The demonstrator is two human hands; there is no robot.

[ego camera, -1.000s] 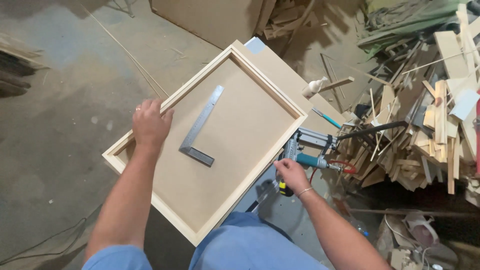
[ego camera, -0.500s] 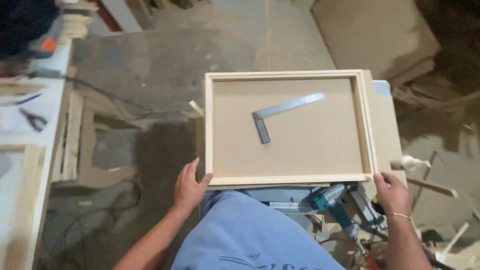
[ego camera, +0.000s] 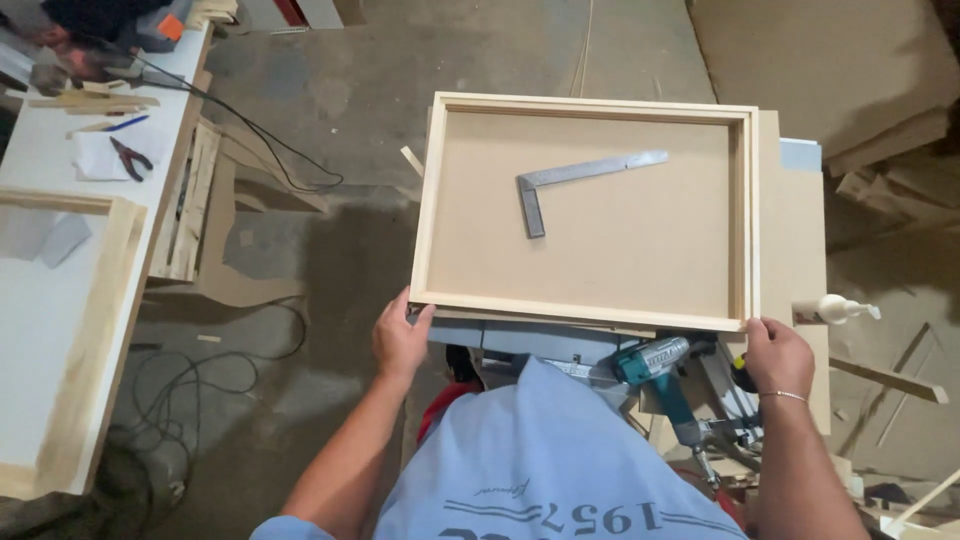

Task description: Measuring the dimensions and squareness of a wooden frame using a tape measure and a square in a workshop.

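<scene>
A shallow wooden frame (ego camera: pixel 430 210) with a brown board bottom lies flat in front of me. A metal try square (ego camera: pixel 575 180) rests inside it, near the middle. My left hand (ego camera: pixel 400 335) grips the frame's near left corner. My right hand (ego camera: pixel 778 355), with a thin bracelet at the wrist, grips the near right corner. Just below the frame's near edge lies a teal power drill (ego camera: pixel 660 365).
A white glue bottle (ego camera: pixel 835 311) lies to the right of the frame. At the left stands a white table (ego camera: pixel 40 300) with another wooden frame (ego camera: pixel 95 330), pliers (ego camera: pixel 130 158) and wood scraps. Black cables (ego camera: pixel 200 380) trail over the concrete floor. Board offcuts lean at the upper right.
The frame swung from a diagonal to square in front of me. My hands moved from its side and the drill to its two near corners. The view shifted left.
</scene>
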